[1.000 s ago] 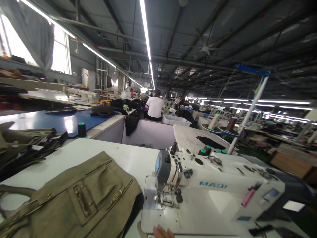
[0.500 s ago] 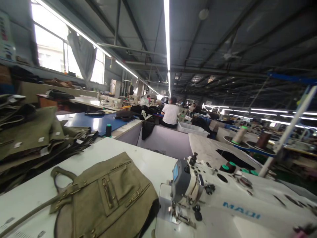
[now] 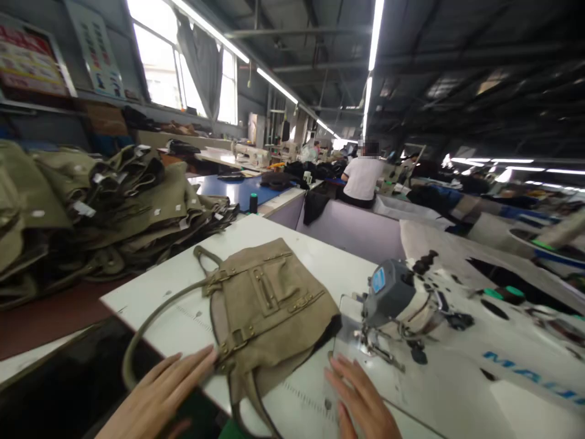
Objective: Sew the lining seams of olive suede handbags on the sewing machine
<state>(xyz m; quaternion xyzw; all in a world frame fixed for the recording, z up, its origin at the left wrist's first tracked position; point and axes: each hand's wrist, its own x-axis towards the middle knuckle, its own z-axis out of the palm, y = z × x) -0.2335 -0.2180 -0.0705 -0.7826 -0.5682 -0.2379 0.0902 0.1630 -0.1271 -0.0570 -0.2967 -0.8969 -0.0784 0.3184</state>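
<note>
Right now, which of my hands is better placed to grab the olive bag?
Your left hand, probably: it is right at the near edge of the olive bag, though contact isn't clear. Your right hand sits apart from it, beside the sewing machine.

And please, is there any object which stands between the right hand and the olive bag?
Nothing visible does: only white tabletop shows between the right hand and the olive bag. The sewing machine's head stands to the right, outside that gap.
</note>
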